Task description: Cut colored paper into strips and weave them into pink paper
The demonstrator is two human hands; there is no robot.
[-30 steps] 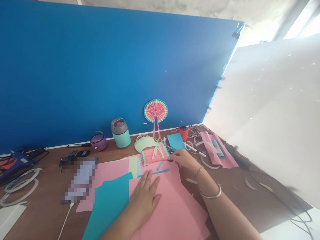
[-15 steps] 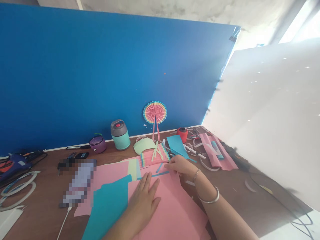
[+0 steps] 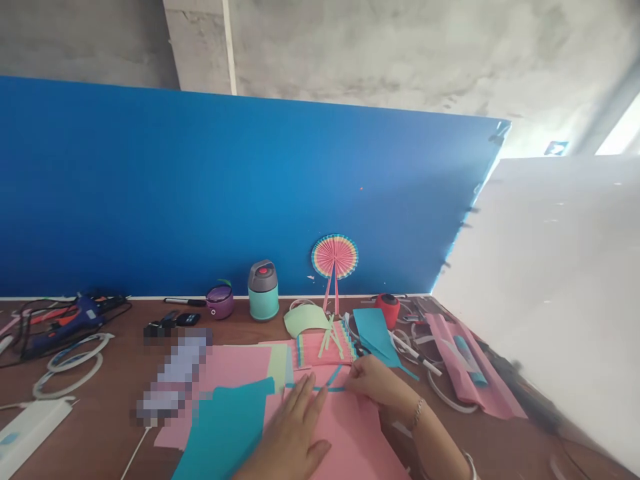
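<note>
The workpiece is a large, smooth, pink paper sheet [image 3: 350,443], lying flat at the lower centre of the frame on the brown wooden table [image 3: 107,437], with a teal paper sheet [image 3: 227,423] beside it toward the lower left. The left hand [image 3: 297,433] is released: palm down, fingers extended and spread slightly over the left part of the pink sheet. The right hand [image 3: 380,381] is curled with its fingertips drawn together at the sheet's upper right corner; whether paper is pinched between them cannot be told. To perform the holding and edge-handling step well, press evenly with the flat left hand, keep the left fingertips just short of the upper edge, and work the corner with a light fingertip grip so that the paper does not crease or skew. Check that the narrow blue paper strip [image 3: 329,389], which lies just along that edge, is not dragged. The sheet's upper edge faces the tall blue panel [image 3: 200,200] and runs nearly level across the frame. Its long axis appears to run from the centre toward the lower right; the lower end is cut off by the frame, so this cannot be confirmed.
</note>
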